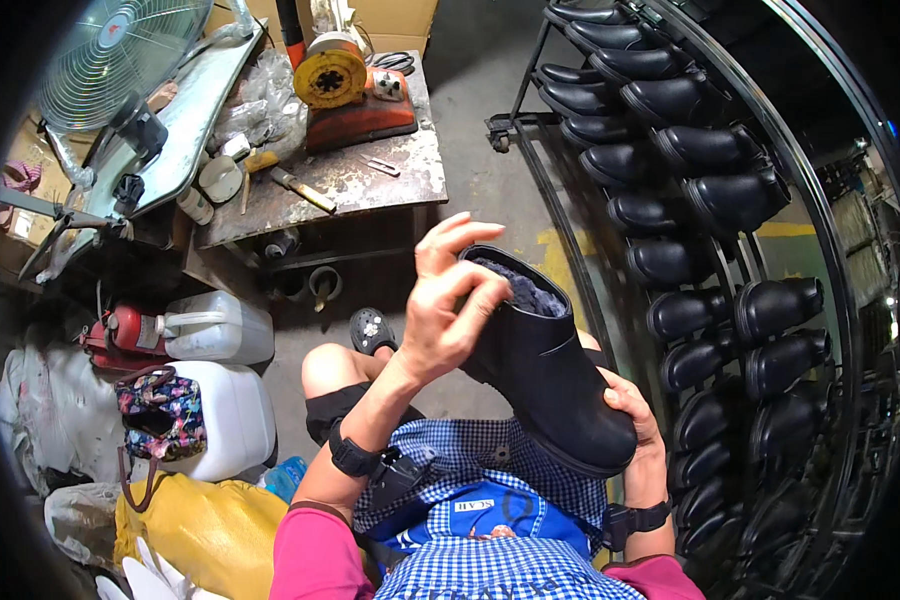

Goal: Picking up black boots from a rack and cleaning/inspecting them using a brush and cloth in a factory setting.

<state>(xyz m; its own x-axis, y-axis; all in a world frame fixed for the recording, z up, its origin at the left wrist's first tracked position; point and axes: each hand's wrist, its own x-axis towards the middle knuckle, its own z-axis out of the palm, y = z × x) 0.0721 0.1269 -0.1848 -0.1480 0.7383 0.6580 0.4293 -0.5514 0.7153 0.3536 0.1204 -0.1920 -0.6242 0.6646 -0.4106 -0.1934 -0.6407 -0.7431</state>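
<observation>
A black ankle boot (540, 350) with dark fuzzy lining is tilted over my lap, its opening toward the far left and its rounded toe toward me. My right hand (638, 415) grips it at the toe, thumb on top and the other fingers mostly hidden beneath. At the boot's opening is my left hand (450, 300), thumb and forefinger closed in a pinch by the rim, other fingers raised and bent. Whatever lies in that pinch, if anything, is too small to make out.
On my right stands a metal rack (550, 185) with rows of black boots (735, 205). A worn workbench (410, 160) ahead left carries an orange machine (360, 115) and a hammer (303, 190). White jugs (220, 325) and a yellow sack (205, 530) sit left; a fan (120, 50) stands beyond.
</observation>
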